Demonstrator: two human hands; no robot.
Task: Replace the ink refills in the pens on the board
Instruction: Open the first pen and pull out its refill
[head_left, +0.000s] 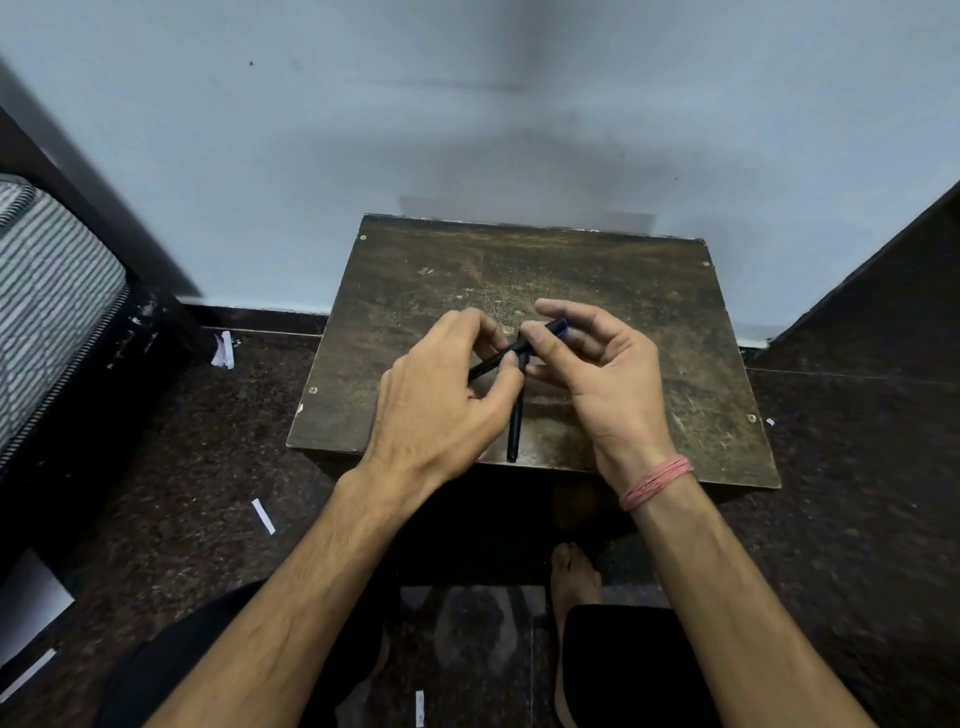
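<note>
A dark blue pen (555, 328) is held a little above the worn brown board (649, 291), slanting from lower left to upper right. My left hand (441, 395) pinches its lower, dark end, and my right hand (597, 364) pinches the upper blue part near its cap. The middle of the pen is hidden by my fingers. A second dark pen (515, 428) lies flat on the board under my hands, pointing toward its near edge.
The board rests on a low stand over a dark speckled floor, against a pale blue wall. A striped mattress (47, 301) is at the left. Paper scraps (263, 516) lie on the floor. My bare foot (574, 571) is under the near edge.
</note>
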